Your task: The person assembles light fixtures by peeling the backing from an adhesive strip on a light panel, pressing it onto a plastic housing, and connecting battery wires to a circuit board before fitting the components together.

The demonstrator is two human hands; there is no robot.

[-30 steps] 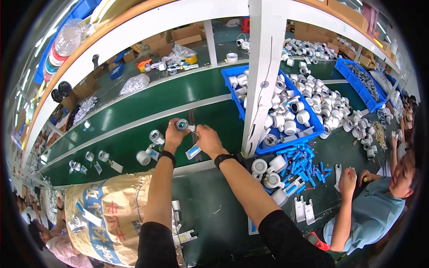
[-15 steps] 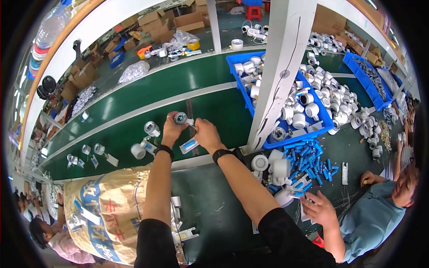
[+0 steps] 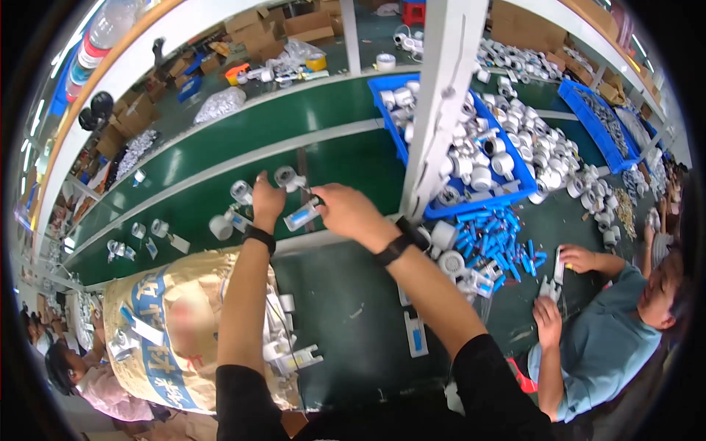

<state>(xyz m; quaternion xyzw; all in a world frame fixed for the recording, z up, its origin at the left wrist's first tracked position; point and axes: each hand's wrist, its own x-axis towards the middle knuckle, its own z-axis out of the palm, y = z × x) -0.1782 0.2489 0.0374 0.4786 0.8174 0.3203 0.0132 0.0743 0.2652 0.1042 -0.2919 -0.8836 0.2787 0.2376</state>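
My left hand (image 3: 268, 200) is beside a white round lamp-like housing (image 3: 285, 177), a finger raised and apart from the thumb; a grip on the housing is not visible. From the housing a short white stem (image 3: 297, 183) reaches toward my right hand (image 3: 347, 212). That hand's fingers are pinched by the stem's end, with a small dark thing (image 3: 317, 200) whose kind I cannot make out. Just below them lies a white panel with a blue battery (image 3: 301, 216) on the green belt. Similar housings (image 3: 240, 192) stand to the left.
A blue crate (image 3: 523, 192) full of white housings stands right of a white post (image 3: 435, 110). Blue batteries (image 3: 489, 239) are heaped nearer me. A large paper sack (image 3: 173, 323) sits at lower left. A co-worker (image 3: 607, 345) handles white parts at the right.
My left hand has shifted slightly left, away from the housing. My right wrist has turned. The co-worker's hands have moved back to white parts, and a battery panel now shows on the near table.
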